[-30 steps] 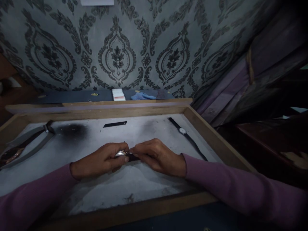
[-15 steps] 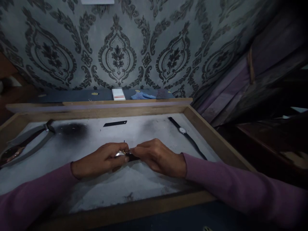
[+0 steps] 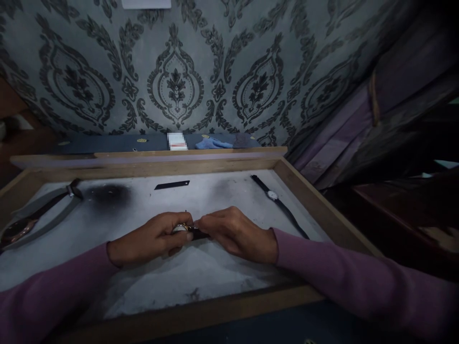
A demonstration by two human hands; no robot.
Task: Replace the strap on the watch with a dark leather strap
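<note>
Near the middle of a wooden tray with a pale floor, my left hand is closed on a small watch with a round, shiny case. Its dark strap runs right, towards my right hand. The fingers of my right hand are pressed together at the strap and the right edge of the case. Whether they pinch the strap or something small is hidden by the fingers. A dark blade-shaped strip lies beyond my hands.
A second watch with a black strap lies at the tray's right. A larger dark watch lies far left. Wooden walls edge the tray. Behind it are a blue cloth and a small white pack.
The watch case has tilted slightly between my left fingers. My two hands stay in nearly the same place.
</note>
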